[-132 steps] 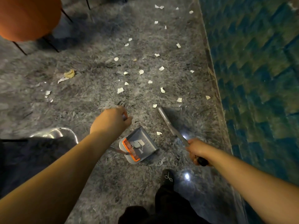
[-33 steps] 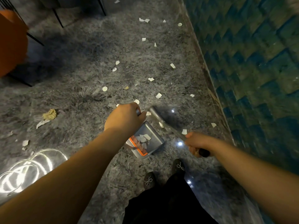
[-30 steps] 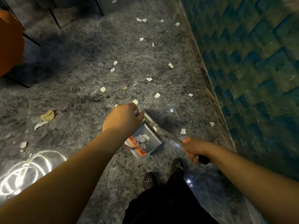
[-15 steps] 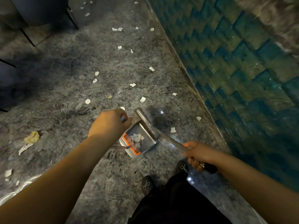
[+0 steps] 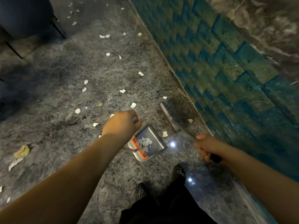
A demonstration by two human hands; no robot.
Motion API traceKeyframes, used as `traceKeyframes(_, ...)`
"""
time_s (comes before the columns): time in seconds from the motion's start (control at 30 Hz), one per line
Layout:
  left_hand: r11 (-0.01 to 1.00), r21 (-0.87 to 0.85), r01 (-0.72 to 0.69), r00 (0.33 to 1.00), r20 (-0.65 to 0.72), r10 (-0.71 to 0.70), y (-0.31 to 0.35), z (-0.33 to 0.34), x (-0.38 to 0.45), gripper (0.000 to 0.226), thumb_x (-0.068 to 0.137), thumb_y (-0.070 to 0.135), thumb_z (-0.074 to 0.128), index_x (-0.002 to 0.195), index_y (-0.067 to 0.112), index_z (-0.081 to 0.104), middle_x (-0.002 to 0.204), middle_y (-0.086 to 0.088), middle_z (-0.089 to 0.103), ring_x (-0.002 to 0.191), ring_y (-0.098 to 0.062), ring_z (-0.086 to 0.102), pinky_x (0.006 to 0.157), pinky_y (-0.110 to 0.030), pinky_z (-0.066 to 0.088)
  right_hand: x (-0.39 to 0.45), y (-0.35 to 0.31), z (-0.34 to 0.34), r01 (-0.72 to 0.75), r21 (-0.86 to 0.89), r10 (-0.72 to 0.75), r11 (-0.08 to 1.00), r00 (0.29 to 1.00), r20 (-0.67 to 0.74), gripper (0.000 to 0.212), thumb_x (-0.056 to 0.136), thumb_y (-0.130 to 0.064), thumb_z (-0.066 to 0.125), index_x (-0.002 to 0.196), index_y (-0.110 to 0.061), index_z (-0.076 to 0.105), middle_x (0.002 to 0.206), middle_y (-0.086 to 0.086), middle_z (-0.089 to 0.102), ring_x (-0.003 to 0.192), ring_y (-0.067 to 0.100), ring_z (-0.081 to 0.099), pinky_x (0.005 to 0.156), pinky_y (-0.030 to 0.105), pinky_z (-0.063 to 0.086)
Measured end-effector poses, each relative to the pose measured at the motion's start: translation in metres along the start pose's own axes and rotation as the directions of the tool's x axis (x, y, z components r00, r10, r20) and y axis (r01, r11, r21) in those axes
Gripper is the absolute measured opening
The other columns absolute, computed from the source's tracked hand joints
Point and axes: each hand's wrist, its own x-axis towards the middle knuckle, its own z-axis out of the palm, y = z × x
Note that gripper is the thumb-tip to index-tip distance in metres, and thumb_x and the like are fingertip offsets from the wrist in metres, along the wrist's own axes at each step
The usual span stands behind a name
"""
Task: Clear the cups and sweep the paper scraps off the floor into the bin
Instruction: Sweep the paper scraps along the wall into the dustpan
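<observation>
While both sets of fingers are busy, here's how it looks: the left hand is curled round the upright handle of the dustpan, knuckles up, with only a sliver of handle poking out past the thumb side. The right hand is wrapped round the dark grip end of the broom, fingers closed tight on it, and the metal shaft runs away from those fingers toward the wall, where the head sits on the floor.

Just below the left fingers the pan already holds a little heap of paper scraps against its orange comb edge. One loose scrap lies between pan mouth and broom head, another just beyond the broom, near the wall. Further out from both hands there are plenty more scattered pieces, plus a crumpled yellowish wad well off to the left.

Handling-wise, I'd guess these bits weigh basically nothing and are floppy, so a fast flick will send them fluttering or skating on that glossy stone. Short, low strokes toward the pan lip seem right. The pan looks light and stiff; holding it by the handle is fine, just keep it level so the heap doesn't slide out. No cups or bin visible here.
</observation>
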Motion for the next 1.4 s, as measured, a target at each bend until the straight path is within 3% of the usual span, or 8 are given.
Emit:
traceKeyframes(0.1,0.999,0.051,-0.014,1.0,0.014,0.013,0.027,0.009,0.013,0.025,0.093,0.043,0.058,0.097,0.019,0.064,0.093,-0.008,0.066,0.087,-0.03,0.063,0.068,-0.031,0.05,0.017,0.0,-0.019,0.01,-0.052,-0.01,0.999,1.0,0.003,0.038,0.096,-0.001,0.048,0.133,-0.004,0.039,0.059,0.013,0.05,0.04,0.017,0.044,0.033,0.019,0.035)
traceKeyframes(0.33,0.996,0.085,0.005,1.0,0.01,-0.006,0.057,0.015,0.033,0.027,0.094,0.046,0.055,0.096,0.021,0.063,0.095,-0.005,0.066,0.086,-0.028,0.063,0.069,-0.034,0.053,0.041,-0.001,-0.029,-0.013,-0.239,0.033,0.971,0.996,0.083,0.013,0.097,-0.004,0.04,0.108,-0.01,0.039,0.06,0.014,0.05,0.044,0.02,0.045,0.041,0.024,0.036)
traceKeyframes(0.47,0.994,0.107,0.019,1.0,-0.003,-0.018,0.062,0.015,0.037,0.029,0.093,0.049,0.055,0.097,0.022,0.063,0.092,-0.005,0.066,0.085,-0.029,0.063,0.066,-0.032,0.05,0.043,0.008,-0.026,-0.016,-0.295,0.071,0.955,0.982,0.177,0.018,0.095,-0.004,0.04,0.113,-0.008,0.042,0.062,0.014,0.051,0.043,0.02,0.047,0.041,0.026,0.038)
traceKeyframes(0.67,0.996,0.087,0.023,1.0,-0.01,-0.022,0.067,0.013,0.041,0.026,0.092,0.051,0.057,0.093,0.025,0.061,0.079,-0.001,0.06,0.076,-0.025,0.061,0.061,-0.03,0.046,0.033,0.013,-0.044,-0.111,0.012,0.101,0.994,0.942,0.321,0.024,0.096,-0.002,0.043,0.119,-0.009,0.044,0.057,0.007,0.041,0.037,0.009,0.036,0.036,0.016,0.029)
traceKeyframes(0.77,0.998,0.061,0.018,1.0,-0.016,-0.017,0.071,0.012,0.043,0.024,0.091,0.05,0.06,0.089,0.026,0.061,0.078,0.0,0.06,0.073,-0.024,0.059,0.06,-0.029,0.046,0.024,0.012,-0.054,-0.127,0.072,0.095,0.989,0.933,0.347,0.026,0.097,-0.004,0.044,0.121,-0.014,0.045,0.054,0.004,0.041,0.035,0.007,0.035,0.034,0.015,0.029)
traceKeyframes(1.1,1.0,0.006,0.013,1.0,0.006,-0.013,0.108,0.028,0.049,0.02,0.089,0.047,0.061,0.088,0.027,0.061,0.082,-0.002,0.061,0.08,-0.028,0.061,0.067,-0.033,0.051,0.01,0.024,-0.094,0.071,-0.088,-0.055,0.994,0.984,0.168,0.033,0.095,-0.003,0.046,0.128,-0.002,0.044,0.059,0.008,0.046,0.043,0.014,0.041,0.034,0.019,0.033)
traceKeyframes(1.2,1.0,0.031,-0.001,1.0,0.006,0.001,0.126,0.034,0.057,0.02,0.09,0.046,0.059,0.089,0.026,0.061,0.081,-0.003,0.06,0.082,-0.029,0.062,0.066,-0.032,0.049,0.02,0.029,-0.114,0.066,-0.129,-0.054,0.989,0.994,0.095,0.039,0.096,-0.006,0.047,0.134,-0.011,0.039,0.063,0.01,0.05,0.046,0.017,0.046,0.036,0.022,0.038)
traceKeyframes(1.4,0.996,0.089,-0.024,0.999,0.031,0.021,0.152,0.04,0.074,0.025,0.092,0.047,0.056,0.093,0.022,0.063,0.089,-0.006,0.065,0.083,-0.029,0.062,0.064,-0.032,0.047,0.043,0.029,-0.149,0.05,-0.102,-0.051,0.994,0.999,-0.014,0.043,0.094,-0.003,0.05,0.137,-0.001,0.039,0.063,0.008,0.05,0.049,0.014,0.046,0.035,0.017,0.035)
